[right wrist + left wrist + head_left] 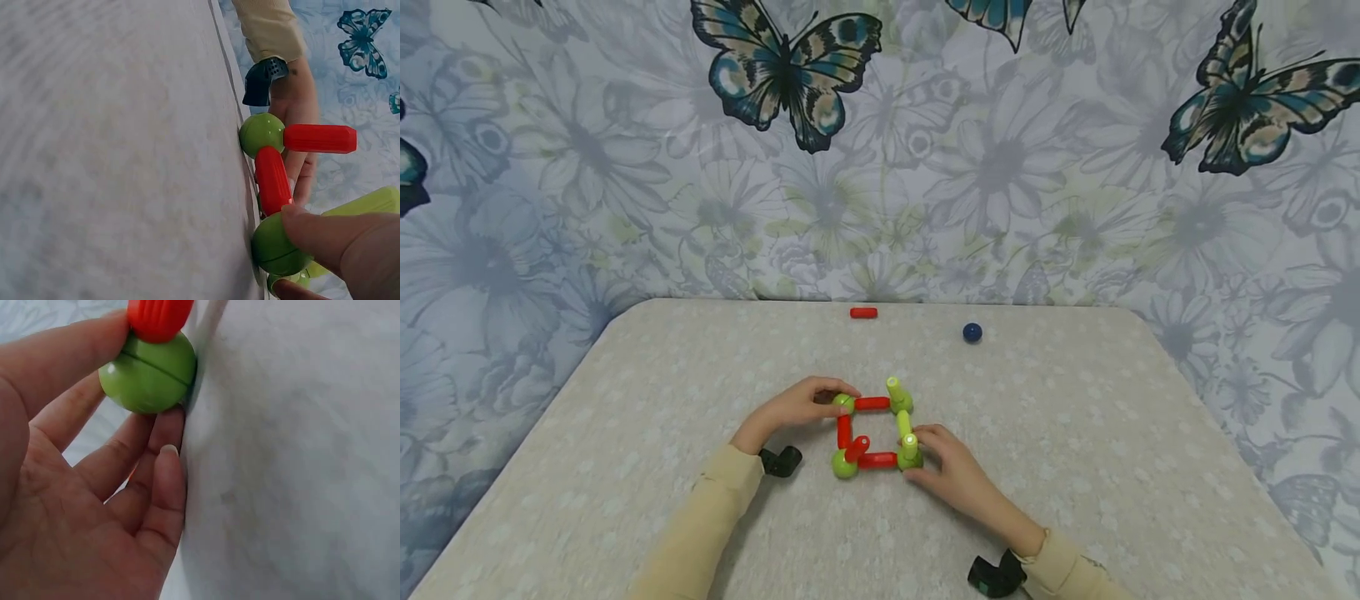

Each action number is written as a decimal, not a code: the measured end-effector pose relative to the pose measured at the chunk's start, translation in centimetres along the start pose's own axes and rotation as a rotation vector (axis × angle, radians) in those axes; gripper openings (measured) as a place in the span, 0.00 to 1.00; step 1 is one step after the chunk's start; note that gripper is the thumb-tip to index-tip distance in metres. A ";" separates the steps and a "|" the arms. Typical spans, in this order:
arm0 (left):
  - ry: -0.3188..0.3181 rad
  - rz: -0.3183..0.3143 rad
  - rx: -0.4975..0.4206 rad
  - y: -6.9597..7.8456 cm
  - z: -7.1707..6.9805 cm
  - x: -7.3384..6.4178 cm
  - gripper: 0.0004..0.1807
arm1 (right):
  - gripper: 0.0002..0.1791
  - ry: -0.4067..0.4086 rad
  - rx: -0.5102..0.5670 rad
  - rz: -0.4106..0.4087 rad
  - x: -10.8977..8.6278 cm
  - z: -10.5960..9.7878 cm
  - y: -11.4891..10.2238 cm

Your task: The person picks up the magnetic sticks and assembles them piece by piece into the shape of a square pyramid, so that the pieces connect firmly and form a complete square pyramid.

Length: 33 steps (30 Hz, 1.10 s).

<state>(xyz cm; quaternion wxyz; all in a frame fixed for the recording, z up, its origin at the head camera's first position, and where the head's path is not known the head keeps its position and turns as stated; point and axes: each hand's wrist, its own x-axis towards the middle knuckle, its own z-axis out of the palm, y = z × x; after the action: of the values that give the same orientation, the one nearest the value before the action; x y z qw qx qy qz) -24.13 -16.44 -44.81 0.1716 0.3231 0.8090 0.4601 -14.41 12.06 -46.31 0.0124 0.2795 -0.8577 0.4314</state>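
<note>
A square frame of rods and green balls lies on the table. Red rods [872, 403] form three sides and a yellow-green rod [904, 425] the right one. My left hand [800, 403] pinches the far-left green ball [150, 374] between thumb and fingers. At the near-right green ball [278, 247], my right hand [957, 472] grips with thumb and fingers. A red rod [320, 138] stands up from the near-left green ball [844, 464]. Yellow-green rods also rise from the near-right ball and the far-right green ball [902, 402], which no hand touches.
Near the table's back edge lie a loose red rod [863, 313] and a dark blue ball [972, 333]. Behind the pale table [1112, 433] stands a wall with butterfly and flower patterns [880, 183]. Black devices [997, 575] sit at both wrists.
</note>
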 end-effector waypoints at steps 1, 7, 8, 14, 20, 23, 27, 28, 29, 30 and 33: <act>0.003 0.001 -0.004 -0.1 0.0 -0.2 0.16 | 0.21 0.008 -0.010 -0.009 0.0 0.0 0.0; 0.040 -0.015 -0.011 -0.1 0.3 -2.4 0.16 | 0.18 0.040 -0.025 0.012 0.7 -0.5 0.7; 0.048 -0.018 -0.010 -0.1 0.4 -2.8 0.16 | 0.18 0.045 -0.016 0.033 1.0 -0.6 0.9; 0.060 0.015 -0.028 0.9 2.1 -4.7 0.14 | 0.13 0.050 0.018 0.113 2.7 -1.7 2.3; -0.013 0.038 -0.032 2.2 3.6 -5.2 0.13 | 0.14 -0.005 0.065 0.068 4.6 -2.6 4.1; -0.073 0.023 -0.042 2.3 2.9 -4.8 0.11 | 0.16 -0.027 0.090 0.064 5.1 -2.8 4.7; -0.025 -0.008 -0.013 2.4 -0.5 -2.9 0.12 | 0.16 -0.025 0.080 0.072 5.1 -2.6 5.1; 0.022 -0.019 0.016 2.2 -1.5 -2.0 0.14 | 0.16 -0.022 0.076 0.071 5.1 -2.6 5.1; 0.082 -0.045 0.043 2.1 -2.5 -1.0 0.15 | 0.16 -0.020 0.073 0.069 5.1 -2.6 5.1; 0.148 -0.061 0.076 1.9 -3.4 0.2 0.16 | 0.16 -0.021 0.072 0.068 5.0 -2.6 5.1; 0.316 -0.140 0.202 0.7 -5.1 4.2 0.21 | 0.15 -0.021 0.076 0.051 4.9 -2.3 5.2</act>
<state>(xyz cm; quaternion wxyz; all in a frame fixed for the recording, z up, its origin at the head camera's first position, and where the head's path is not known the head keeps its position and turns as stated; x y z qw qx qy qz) -29.85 -16.52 -41.49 0.0408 0.2054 0.8885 0.4084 -21.58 13.94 -47.36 -0.0181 0.2623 -0.8476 0.4610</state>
